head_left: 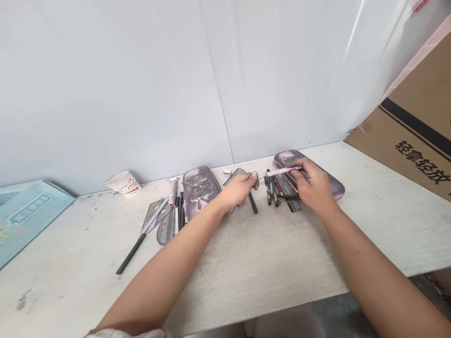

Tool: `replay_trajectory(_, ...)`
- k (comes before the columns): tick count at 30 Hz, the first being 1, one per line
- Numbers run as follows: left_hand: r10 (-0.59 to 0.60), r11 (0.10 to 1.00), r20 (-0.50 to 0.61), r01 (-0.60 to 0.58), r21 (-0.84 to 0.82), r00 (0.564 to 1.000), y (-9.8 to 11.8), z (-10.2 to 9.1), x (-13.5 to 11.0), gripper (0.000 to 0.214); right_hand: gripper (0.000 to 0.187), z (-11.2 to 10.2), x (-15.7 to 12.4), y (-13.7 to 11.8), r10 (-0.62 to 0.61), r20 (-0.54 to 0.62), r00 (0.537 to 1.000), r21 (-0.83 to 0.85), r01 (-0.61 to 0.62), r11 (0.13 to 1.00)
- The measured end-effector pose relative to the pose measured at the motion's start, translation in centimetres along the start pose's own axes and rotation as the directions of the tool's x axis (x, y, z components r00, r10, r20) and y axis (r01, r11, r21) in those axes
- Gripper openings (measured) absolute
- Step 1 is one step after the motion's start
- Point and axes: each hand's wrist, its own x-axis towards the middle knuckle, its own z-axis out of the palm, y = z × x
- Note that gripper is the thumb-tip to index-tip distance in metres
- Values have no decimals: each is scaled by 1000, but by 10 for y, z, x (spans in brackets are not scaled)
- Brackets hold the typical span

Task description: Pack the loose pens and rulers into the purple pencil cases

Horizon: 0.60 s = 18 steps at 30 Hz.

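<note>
A slim pink and white pen is stretched between my hands, just above the table. My left hand pinches its pale left end between thumb and fingers. Closed on the other end, my right hand has its fingertips near a dark pencil case with pink markings. Below the pen lie several black pens and a ruler. Under and beside my left hand are a dark-edged set square and a black stick-like item. A second pencil case lies left of that hand.
Left of the second case lie a pink tube-like item, a grey protractor and a long black-and-silver item. A paper cup stands against the wall. A blue folder is far left; a cardboard box leans in at right.
</note>
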Motion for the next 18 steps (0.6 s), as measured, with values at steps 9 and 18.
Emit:
replay_trajectory(9,26,989,128,-6,-151,991,-2,-5,-6,46,16,1,-3,-6,94,103,990,88,-103,991)
replay_trajectory(18,92,996,4,-92,-5,996,-3,-8,-5,30,31,1,-3,-7,223,240,945,175,-268,947)
